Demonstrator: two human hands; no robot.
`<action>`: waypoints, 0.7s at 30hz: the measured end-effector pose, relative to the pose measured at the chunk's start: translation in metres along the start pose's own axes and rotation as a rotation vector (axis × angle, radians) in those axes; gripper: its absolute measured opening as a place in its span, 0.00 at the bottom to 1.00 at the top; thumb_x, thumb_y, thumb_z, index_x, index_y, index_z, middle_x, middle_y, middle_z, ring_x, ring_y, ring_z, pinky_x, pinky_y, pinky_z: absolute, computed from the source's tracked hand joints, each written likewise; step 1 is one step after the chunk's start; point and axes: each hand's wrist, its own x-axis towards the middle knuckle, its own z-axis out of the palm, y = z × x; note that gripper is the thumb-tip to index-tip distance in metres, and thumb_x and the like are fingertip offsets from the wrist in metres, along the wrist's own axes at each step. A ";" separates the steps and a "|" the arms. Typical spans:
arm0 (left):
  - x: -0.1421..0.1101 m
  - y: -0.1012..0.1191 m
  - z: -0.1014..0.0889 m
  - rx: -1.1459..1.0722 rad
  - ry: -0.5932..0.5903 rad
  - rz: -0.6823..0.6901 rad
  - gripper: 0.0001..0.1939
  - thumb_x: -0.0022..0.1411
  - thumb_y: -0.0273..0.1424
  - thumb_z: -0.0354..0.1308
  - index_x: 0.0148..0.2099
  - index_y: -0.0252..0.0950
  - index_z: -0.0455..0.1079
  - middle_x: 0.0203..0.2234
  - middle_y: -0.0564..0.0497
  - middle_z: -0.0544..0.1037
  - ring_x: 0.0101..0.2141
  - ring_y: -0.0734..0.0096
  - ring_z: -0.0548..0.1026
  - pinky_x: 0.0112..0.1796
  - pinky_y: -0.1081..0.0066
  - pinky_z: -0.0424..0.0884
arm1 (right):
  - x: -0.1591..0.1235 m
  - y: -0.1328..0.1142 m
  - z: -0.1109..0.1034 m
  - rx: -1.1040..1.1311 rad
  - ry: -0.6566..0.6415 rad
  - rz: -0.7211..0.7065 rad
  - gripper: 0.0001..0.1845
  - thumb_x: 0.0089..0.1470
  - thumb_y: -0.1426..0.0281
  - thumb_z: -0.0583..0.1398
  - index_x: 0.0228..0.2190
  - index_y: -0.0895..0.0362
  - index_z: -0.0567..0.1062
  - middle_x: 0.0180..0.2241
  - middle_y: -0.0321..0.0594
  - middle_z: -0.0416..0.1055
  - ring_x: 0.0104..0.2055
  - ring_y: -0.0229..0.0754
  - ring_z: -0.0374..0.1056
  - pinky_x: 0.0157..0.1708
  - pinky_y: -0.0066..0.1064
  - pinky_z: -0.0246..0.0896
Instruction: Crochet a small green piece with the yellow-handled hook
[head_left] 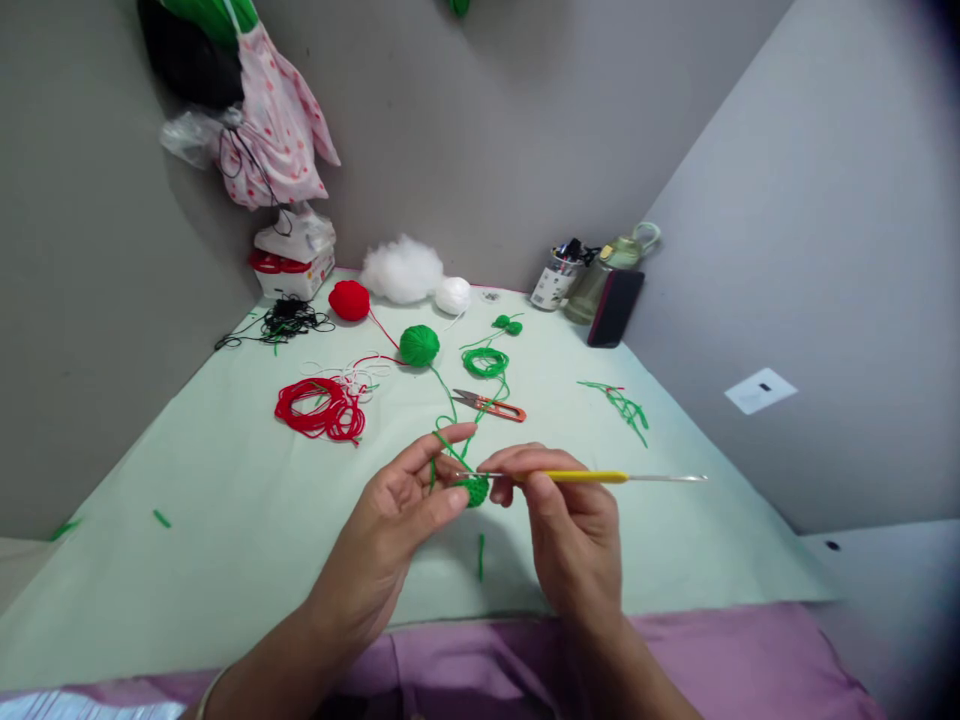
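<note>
Between thumb and fingers, my left hand point(401, 515) pinches a small green crochet piece point(475, 490). Green yarn runs over its raised index finger, leading back toward the green yarn ball point(418, 346). My right hand point(574, 520) is closed around the yellow handle of a crochet hook point(589, 477), held level. The hook's metal tip lies at the top edge of the green piece, touching or just in front of it; I cannot tell whether a loop is on it. Just beyond the hands lie orange-handled thread snips point(491, 405).
A red yarn coil point(321, 410) lies left, with a red yarn ball point(349, 300), white stuffing point(403, 270) and black yarn point(289, 320) behind. A green coil point(485, 362) rests centrally. At back right stand a phone point(616, 308), a bottle point(592, 290) and a pen holder point(555, 280).
</note>
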 end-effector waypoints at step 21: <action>0.002 -0.002 0.000 -0.131 0.032 -0.161 0.26 0.57 0.33 0.79 0.58 0.40 0.83 0.26 0.58 0.72 0.23 0.83 0.60 0.37 0.77 0.69 | -0.018 0.004 -0.009 -0.599 -0.082 -0.483 0.19 0.69 0.77 0.61 0.54 0.49 0.82 0.44 0.44 0.83 0.44 0.45 0.79 0.40 0.36 0.78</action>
